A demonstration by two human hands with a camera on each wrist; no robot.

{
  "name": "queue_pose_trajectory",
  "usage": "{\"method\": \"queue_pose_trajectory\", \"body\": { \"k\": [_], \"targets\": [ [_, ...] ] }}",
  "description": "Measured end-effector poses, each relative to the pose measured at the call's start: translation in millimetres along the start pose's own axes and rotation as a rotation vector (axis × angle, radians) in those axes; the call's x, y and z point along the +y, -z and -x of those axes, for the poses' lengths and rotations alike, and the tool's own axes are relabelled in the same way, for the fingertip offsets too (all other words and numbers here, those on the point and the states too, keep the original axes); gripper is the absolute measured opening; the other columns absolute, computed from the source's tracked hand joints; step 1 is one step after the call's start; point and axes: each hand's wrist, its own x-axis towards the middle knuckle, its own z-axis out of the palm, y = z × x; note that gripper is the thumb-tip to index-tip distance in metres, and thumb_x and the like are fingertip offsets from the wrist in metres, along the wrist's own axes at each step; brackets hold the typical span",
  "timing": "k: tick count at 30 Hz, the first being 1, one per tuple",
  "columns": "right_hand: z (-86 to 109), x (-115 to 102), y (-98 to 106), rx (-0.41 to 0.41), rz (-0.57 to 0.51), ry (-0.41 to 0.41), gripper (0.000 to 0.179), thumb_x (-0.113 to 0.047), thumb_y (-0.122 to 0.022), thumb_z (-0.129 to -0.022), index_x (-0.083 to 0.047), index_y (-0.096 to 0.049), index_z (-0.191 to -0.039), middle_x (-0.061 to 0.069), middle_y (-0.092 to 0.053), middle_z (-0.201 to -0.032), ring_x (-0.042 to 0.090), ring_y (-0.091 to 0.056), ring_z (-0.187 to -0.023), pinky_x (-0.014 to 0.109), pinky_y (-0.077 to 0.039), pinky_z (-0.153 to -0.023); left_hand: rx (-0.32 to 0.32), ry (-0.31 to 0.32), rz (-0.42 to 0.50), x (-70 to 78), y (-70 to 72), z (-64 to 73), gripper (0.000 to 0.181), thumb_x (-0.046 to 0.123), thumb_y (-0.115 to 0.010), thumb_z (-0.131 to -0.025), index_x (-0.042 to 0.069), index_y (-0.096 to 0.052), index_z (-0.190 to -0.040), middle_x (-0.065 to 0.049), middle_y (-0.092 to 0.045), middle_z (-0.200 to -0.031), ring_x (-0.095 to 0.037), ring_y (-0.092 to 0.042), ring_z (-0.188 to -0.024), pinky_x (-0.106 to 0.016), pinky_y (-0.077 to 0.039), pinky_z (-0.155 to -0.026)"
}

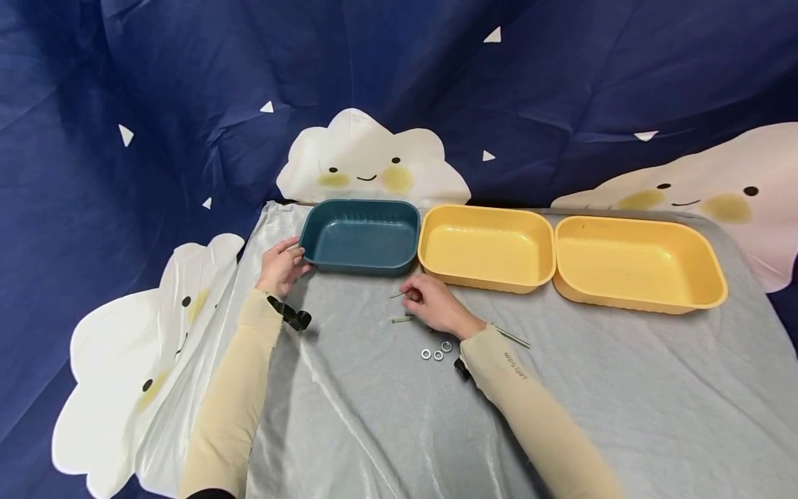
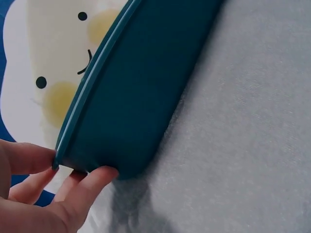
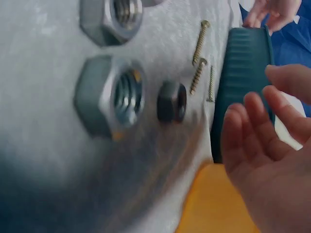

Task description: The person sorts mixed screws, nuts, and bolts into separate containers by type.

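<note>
My left hand [image 1: 282, 267] grips the left end of a dark teal plastic bin [image 1: 364, 267], its fingertips on the rim and the end wall in the left wrist view. In front of that bin, my right hand [image 1: 438, 303] is held low over the grey cloth. Its fingers are loosely bent, and nothing shows between them and the thumb in the right wrist view. Three screws lie by its fingertips: a thin screw [image 3: 211, 85] and two brassy screws [image 3: 199, 43]. Silver hex nuts [image 1: 438, 355] and a darker nut [image 3: 167, 102] lie beneath the right wrist.
Two yellow bins [image 1: 486, 281] [image 1: 642, 302] stand in a row to the right of the teal one. A long metal bolt [image 1: 512, 337] lies right of my right wrist, partly hidden by it. Behind hangs a dark blue curtain [image 1: 399, 55] with cloud faces.
</note>
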Motion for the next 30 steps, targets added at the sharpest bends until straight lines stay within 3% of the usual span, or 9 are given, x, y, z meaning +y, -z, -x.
{"method": "queue_pose_trajectory", "body": {
  "k": [4, 9, 16, 21, 30],
  "targets": [
    [-3.5, -1.9, -7.1, -0.009, 0.082, -0.022, 0.019, -0.009, -0.064, -0.089, -0.001, -0.064, -0.107, 0.012, -0.061, -0.103, 0.024, -0.056, -0.098, 0.038, -0.045, -0.091, -0.006, 0.009, 0.021, 0.5, 2.4, 1.2, 0.048, 0.001, -0.051, -0.096, 0.01, -0.046, -0.142, -0.004, -0.057, -0.117, -0.015, -0.062, -0.098, -0.036, -0.052, -0.092],
    [-8.7, -4.9, -13.5, -0.015, 0.152, -0.121, 0.022, -0.008, -0.063, -0.088, -0.003, -0.064, -0.11, 0.013, -0.058, -0.11, 0.03, -0.052, -0.109, 0.041, -0.04, -0.099, -0.022, 0.013, 0.028, 1.6, 3.2, 3.9, 0.049, 0.0, -0.053, -0.096, 0.01, -0.045, -0.143, -0.002, -0.058, -0.111, -0.014, -0.063, -0.095, -0.037, -0.052, -0.093],
    [-15.2, -6.1, -17.3, -0.037, 0.199, -0.195, 0.023, -0.008, -0.061, -0.09, -0.003, -0.064, -0.112, 0.014, -0.056, -0.113, 0.031, -0.051, -0.109, 0.041, -0.041, -0.098, -0.022, -0.004, 0.038, -3.1, 4.3, -1.0, 0.05, 0.0, -0.054, -0.095, 0.009, -0.045, -0.144, -0.006, -0.055, -0.124, -0.012, -0.062, -0.096, -0.033, -0.055, -0.088],
    [-18.7, -2.3, -19.9, -0.044, 0.233, -0.223, 0.024, -0.007, -0.06, -0.09, -0.002, -0.064, -0.113, 0.016, -0.055, -0.114, 0.03, -0.052, -0.11, 0.041, -0.042, -0.099, -0.004, -0.009, 0.027, -8.4, 4.3, -5.1, 0.048, 0.003, -0.054, -0.096, 0.012, -0.048, -0.142, -0.01, -0.048, -0.141, -0.013, -0.061, -0.1, -0.034, -0.052, -0.093],
    [-23.6, -3.0, -21.5, -0.07, 0.316, -0.25, 0.015, -0.008, -0.062, -0.092, -0.005, -0.064, -0.106, 0.015, -0.054, -0.108, 0.029, -0.053, -0.102, 0.04, -0.045, -0.092, 0.003, -0.017, 0.015, -6.9, 3.4, -3.1, 0.048, 0.003, -0.054, -0.096, 0.013, -0.047, -0.143, -0.011, -0.046, -0.147, -0.02, -0.057, -0.118, -0.038, -0.046, -0.1]
  ]
}}
